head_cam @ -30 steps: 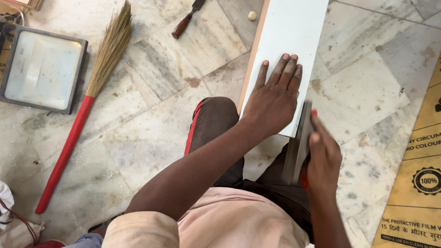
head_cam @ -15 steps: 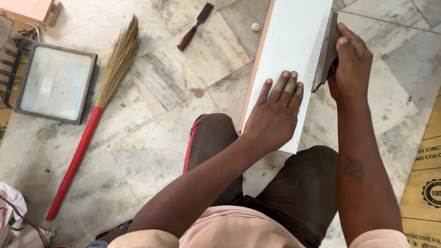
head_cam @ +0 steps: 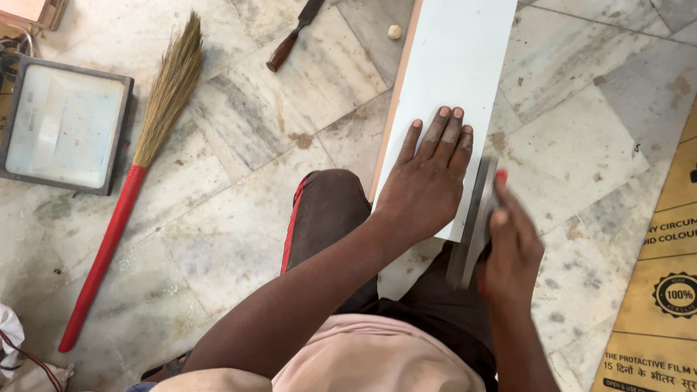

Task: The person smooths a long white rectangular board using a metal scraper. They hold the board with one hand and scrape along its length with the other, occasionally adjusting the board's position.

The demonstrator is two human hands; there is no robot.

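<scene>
A cloth bundle (head_cam: 9,341) with a red cord is lying at the near left edge; a flat lamp (head_cam: 64,125) in a dark frame is resting on the marble floor (head_cam: 239,218) at far left, and the corner of a wooden box (head_cam: 33,11) is showing just beyond it; a broom (head_cam: 134,167) with a red handle and straw head is lying slantwise to the lamp's right, head pointing far; a chisel (head_cam: 289,38) with a brown handle is lying farther off, toward the middle, and a small pale lump (head_cam: 394,32) is sitting on the floor just beside the board's left edge.

A white board (head_cam: 454,87) is running from the person's knee (head_cam: 330,196) away to the far edge of view; the left hand (head_cam: 428,181) is pressing flat on its near end, fingers spread slightly apart and holding nothing; the right hand (head_cam: 512,247) is gripping a grey flat tool (head_cam: 475,218) with a red end, fingers wrapped tight around it; the tool is lying along the board's right edge, touching it near the near corner; hand and tool are blurring, so what kind of tool it is cannot be told.

A yellow printed sheet (head_cam: 664,290) is lying on the floor at the right edge, well apart from the board.
</scene>
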